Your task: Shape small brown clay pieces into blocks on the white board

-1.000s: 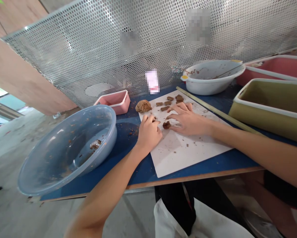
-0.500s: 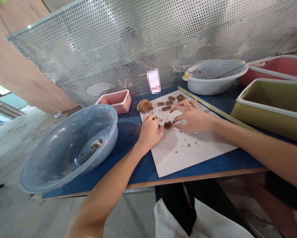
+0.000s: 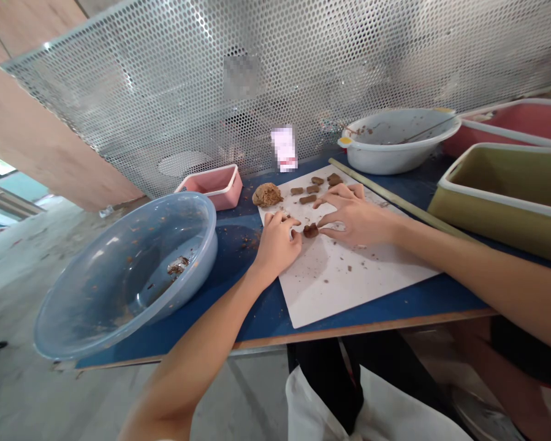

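A white board (image 3: 344, 282) lies on the blue table (image 3: 229, 245). On it sits a small brown clay piece (image 3: 310, 231). My right hand (image 3: 355, 215) rests on the board with thumb and forefinger pinching that piece from the right. My left hand (image 3: 277, 240) is curled, fingers tucked, its fingertips touching the board just left of the piece. A rough clay lump (image 3: 266, 195) lies at the board's far left corner. Several small shaped clay pieces (image 3: 308, 190) lie in a row beyond my hands.
A large blue basin (image 3: 123, 272) with clay scraps overhangs the table's left end. A small pink tray (image 3: 213, 184), a white basin (image 3: 397, 142), an olive tub (image 3: 509, 190) and a pink tub (image 3: 518, 122) stand around. A long stick (image 3: 395, 197) crosses the board's right side. Perforated metal screen behind.
My right hand's thumb and forefinger closed in on the small clay piece. My left hand shifted slightly toward it. Little moved in the last half second.
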The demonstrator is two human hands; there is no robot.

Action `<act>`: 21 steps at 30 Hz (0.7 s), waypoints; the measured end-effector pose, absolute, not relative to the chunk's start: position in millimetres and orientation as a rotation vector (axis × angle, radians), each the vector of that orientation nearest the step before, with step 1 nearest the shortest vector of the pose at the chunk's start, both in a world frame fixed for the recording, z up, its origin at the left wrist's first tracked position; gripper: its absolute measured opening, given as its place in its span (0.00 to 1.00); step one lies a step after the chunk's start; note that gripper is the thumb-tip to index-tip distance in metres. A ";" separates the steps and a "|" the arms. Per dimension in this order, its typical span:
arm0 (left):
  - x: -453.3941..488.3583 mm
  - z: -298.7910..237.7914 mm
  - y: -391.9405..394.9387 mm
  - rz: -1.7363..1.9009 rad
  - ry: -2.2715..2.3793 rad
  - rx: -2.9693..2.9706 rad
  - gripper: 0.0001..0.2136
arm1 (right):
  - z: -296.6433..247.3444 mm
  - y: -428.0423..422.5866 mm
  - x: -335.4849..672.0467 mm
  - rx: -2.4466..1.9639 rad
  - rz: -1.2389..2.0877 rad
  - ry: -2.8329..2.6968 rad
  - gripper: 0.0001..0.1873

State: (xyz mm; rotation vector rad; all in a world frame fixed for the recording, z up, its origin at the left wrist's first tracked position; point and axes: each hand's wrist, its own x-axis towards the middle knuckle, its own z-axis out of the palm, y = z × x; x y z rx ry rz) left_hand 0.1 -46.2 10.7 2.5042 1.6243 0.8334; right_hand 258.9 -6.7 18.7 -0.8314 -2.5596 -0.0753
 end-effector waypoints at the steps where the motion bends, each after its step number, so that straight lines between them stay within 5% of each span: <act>1: 0.3 11.0 -46.3 0.833 1.627 2.506 0.14 | 19.1 -6.9 258.8 -0.832 -0.071 -2.561 0.21; 21: 0.4 12.7 -47.7 0.821 1.672 2.472 0.14 | 16.7 -7.2 253.9 -0.911 -0.011 -2.493 0.20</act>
